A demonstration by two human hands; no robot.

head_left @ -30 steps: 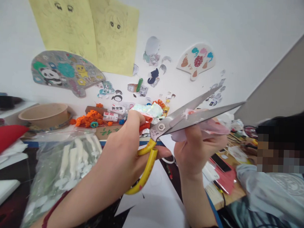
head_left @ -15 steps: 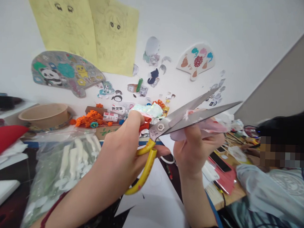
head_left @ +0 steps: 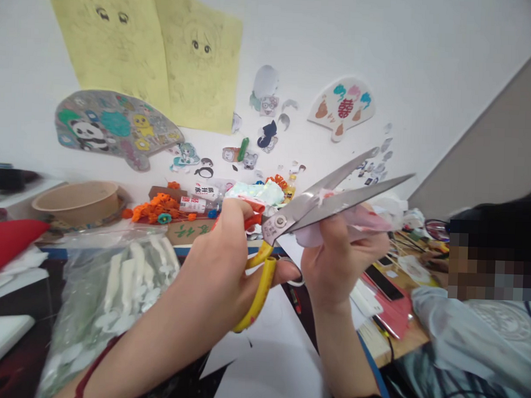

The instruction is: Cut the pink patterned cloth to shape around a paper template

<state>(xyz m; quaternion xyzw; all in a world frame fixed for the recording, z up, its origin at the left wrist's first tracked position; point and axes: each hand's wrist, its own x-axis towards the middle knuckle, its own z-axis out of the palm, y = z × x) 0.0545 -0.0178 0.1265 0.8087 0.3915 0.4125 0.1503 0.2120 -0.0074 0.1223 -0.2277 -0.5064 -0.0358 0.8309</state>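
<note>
Beneath the obstructing scissors (head_left: 280, 221), space over white paper (head_left: 275, 344) is free.

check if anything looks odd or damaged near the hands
The long steel-bladed scissors in the left hand look mismatched: the curved yellow handle differs from the orange-red handle, though pairs usually share one colour.

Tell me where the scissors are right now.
Centre of the head view: the scissors are in the left hand, open blades at the pinkish piece held in the right hand.
</note>
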